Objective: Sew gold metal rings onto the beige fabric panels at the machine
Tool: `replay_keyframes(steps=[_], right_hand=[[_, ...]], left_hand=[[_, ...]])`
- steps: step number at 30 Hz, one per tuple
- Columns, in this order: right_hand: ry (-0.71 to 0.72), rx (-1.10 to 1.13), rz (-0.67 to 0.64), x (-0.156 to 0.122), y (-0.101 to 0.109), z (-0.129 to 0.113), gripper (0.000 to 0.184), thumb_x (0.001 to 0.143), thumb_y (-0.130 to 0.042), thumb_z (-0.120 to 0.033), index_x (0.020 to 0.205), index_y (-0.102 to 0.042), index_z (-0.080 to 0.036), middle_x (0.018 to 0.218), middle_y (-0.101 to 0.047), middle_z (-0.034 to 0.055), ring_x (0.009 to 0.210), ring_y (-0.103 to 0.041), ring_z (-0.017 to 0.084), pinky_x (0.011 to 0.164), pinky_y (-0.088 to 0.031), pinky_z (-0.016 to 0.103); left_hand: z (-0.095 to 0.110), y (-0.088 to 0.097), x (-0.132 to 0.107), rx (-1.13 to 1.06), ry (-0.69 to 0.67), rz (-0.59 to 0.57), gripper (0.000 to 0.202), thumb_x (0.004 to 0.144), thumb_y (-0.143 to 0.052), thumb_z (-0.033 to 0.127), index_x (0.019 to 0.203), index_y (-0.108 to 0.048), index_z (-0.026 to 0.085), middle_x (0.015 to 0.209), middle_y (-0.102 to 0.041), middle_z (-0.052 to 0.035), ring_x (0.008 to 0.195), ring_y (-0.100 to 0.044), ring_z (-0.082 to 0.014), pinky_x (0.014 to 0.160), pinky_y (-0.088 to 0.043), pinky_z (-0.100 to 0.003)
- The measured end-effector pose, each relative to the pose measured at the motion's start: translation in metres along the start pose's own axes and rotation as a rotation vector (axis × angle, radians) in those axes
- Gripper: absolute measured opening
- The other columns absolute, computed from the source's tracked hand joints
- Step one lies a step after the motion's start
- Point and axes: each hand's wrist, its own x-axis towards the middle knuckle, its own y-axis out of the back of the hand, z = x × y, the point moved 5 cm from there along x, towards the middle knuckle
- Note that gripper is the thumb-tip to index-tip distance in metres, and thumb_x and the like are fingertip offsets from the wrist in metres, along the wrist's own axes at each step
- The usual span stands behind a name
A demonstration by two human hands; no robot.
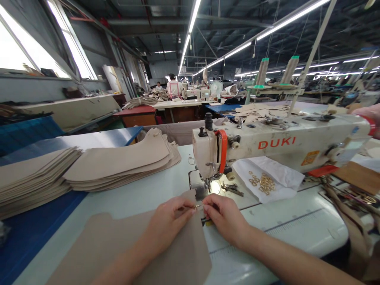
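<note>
My left hand (170, 217) is closed in a pinch at the upper right edge of a beige fabric panel (178, 257), its wrist resting over the panel. At its fingertips shows a small gold-coloured metal piece (198, 206), too small to make out fully. My right hand (224, 215) is also pinched, its fingertips almost meeting the left ones at the other end of this piece. Just beyond both hands is the needle area of a white sewing machine (246, 138), lit by a small lamp. A narrow fabric tab (189, 194) reaches toward the needle plate.
Two stacks of beige panels, one nearer (118, 166) and one at far left (29, 178), lie on the left. Gold metal rings (265, 183) sit on a white sheet (283, 176) under the machine arm. Straps and scissors (366, 198) lie right. Thread cones (263, 72) stand behind.
</note>
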Motion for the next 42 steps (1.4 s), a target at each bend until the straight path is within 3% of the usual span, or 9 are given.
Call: replay_keyframes(steps=[4, 11, 18, 24, 28, 34, 38, 42], right_hand=[[-0.134, 0.099, -0.038, 0.002, 0.001, 0.004, 0.016, 0.079, -0.052, -0.007, 0.066, -0.055, -0.017, 0.058, -0.052, -0.0046, 0.057, -0.049, 0.01, 0.056, -0.035, 0.019], [-0.426, 0.281, -0.177, 0.004, 0.002, 0.009, 0.021, 0.079, -0.048, -0.002, 0.063, -0.051, -0.016, 0.055, -0.054, -0.005, 0.043, -0.052, 0.006, 0.042, -0.038, 0.014], [-0.577, 0.301, -0.3, 0.021, -0.005, 0.015, 0.023, 0.075, -0.051, -0.001, 0.056, -0.051, -0.015, 0.046, -0.056, -0.0043, 0.037, -0.054, 0.007, 0.037, -0.042, 0.013], [-0.615, 0.218, -0.376, 0.03, -0.008, 0.012, 0.029, 0.074, -0.047, 0.0, 0.049, -0.05, -0.015, 0.042, -0.054, -0.0039, 0.034, -0.052, 0.007, 0.037, -0.042, 0.015], [-0.608, 0.13, -0.396, 0.033, -0.006, 0.013, 0.027, 0.073, -0.049, -0.003, 0.048, -0.052, -0.015, 0.042, -0.055, -0.0032, 0.036, -0.054, 0.008, 0.039, -0.045, 0.016], [-0.529, -0.006, -0.417, 0.039, -0.004, 0.01, 0.029, 0.075, -0.053, -0.009, 0.047, -0.051, -0.016, 0.044, -0.059, -0.002, 0.037, -0.055, 0.009, 0.043, -0.048, 0.019], [-0.373, -0.137, -0.391, 0.04, 0.001, 0.009, 0.028, 0.075, -0.055, -0.01, 0.048, -0.054, -0.017, 0.047, -0.061, -0.0022, 0.041, -0.058, 0.011, 0.046, -0.047, 0.019], [-0.104, -0.318, -0.24, 0.03, 0.014, 0.007, 0.017, 0.078, -0.053, -0.012, 0.069, -0.066, -0.018, 0.07, -0.068, 0.002, 0.069, -0.063, 0.016, 0.066, -0.046, 0.025]], left_hand=[[-0.006, -0.007, -0.013, 0.231, -0.145, 0.055, 0.04, 0.087, -0.044, 0.033, 0.123, -0.053, 0.018, 0.13, -0.055, -0.0102, 0.12, -0.05, -0.0243, 0.103, -0.039, -0.042], [0.003, -0.034, -0.027, 0.309, -0.193, 0.095, 0.046, 0.088, -0.044, 0.027, 0.132, -0.041, 0.017, 0.131, -0.054, -0.0133, 0.12, -0.051, -0.0254, 0.1, -0.044, -0.043], [0.01, -0.026, -0.019, 0.268, -0.255, 0.128, 0.037, 0.086, -0.047, 0.028, 0.121, -0.051, 0.017, 0.123, -0.059, -0.0125, 0.112, -0.057, -0.0248, 0.094, -0.048, -0.041], [0.028, -0.019, -0.003, 0.291, -0.387, 0.282, 0.023, 0.086, -0.042, 0.021, 0.081, -0.064, 0.017, 0.086, -0.068, -0.0076, 0.081, -0.065, -0.019, 0.076, -0.054, -0.03], [0.035, -0.025, 0.005, 0.348, -0.465, 0.334, 0.021, 0.082, -0.044, 0.014, 0.069, -0.061, 0.018, 0.072, -0.066, -0.0049, 0.073, -0.061, -0.0184, 0.069, -0.052, -0.029], [0.037, -0.031, 0.008, 0.401, -0.435, 0.318, 0.021, 0.079, -0.044, 0.011, 0.066, -0.059, 0.018, 0.07, -0.067, -0.0048, 0.069, -0.061, -0.0186, 0.066, -0.052, -0.03], [0.037, -0.031, 0.009, 0.392, -0.436, 0.319, 0.022, 0.079, -0.043, 0.011, 0.065, -0.057, 0.019, 0.07, -0.067, -0.0044, 0.068, -0.061, -0.0181, 0.066, -0.052, -0.029], [0.036, -0.03, 0.009, 0.365, -0.43, 0.322, 0.02, 0.077, -0.043, 0.011, 0.064, -0.056, 0.02, 0.069, -0.066, -0.0033, 0.069, -0.06, -0.0175, 0.066, -0.051, -0.029]])
